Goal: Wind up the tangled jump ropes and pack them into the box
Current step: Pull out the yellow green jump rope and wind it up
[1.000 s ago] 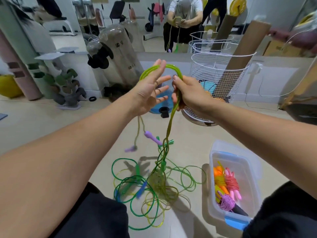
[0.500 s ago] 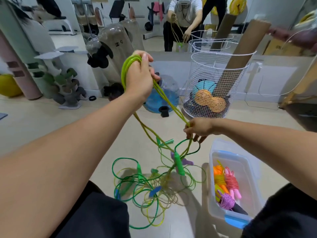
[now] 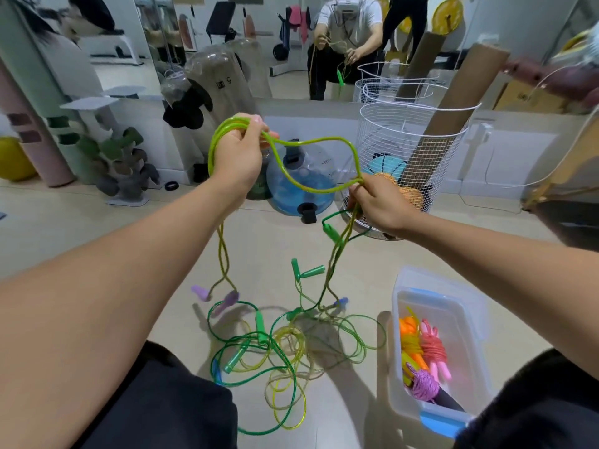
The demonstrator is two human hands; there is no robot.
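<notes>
My left hand (image 3: 238, 157) grips a coil of yellow-green jump rope (image 3: 311, 144) wound round its fingers. From there the rope arcs across to my right hand (image 3: 376, 202), which pinches it at chest height. Two strands hang from the left hand down to purple handles (image 3: 215, 296). Below the right hand more strands drop, with green handles (image 3: 308, 270) dangling, into a tangled pile of green and yellow ropes (image 3: 285, 354) on the floor. At the lower right stands a clear plastic box (image 3: 398, 351) with blue clips, holding wound orange, pink and purple ropes (image 3: 421, 354).
A white wire basket (image 3: 411, 150) with cardboard tubes and balls stands behind my right hand. A blue water jug (image 3: 301, 186) lies on the floor in the middle. Dumbbells on a rack (image 3: 120, 163) sit at the left. A wall mirror runs along the back.
My right hand rose from low over the pile to chest height, drawing up a fresh loop of rope. My left hand dropped slightly, still holding the coil. The hanging handles swung.
</notes>
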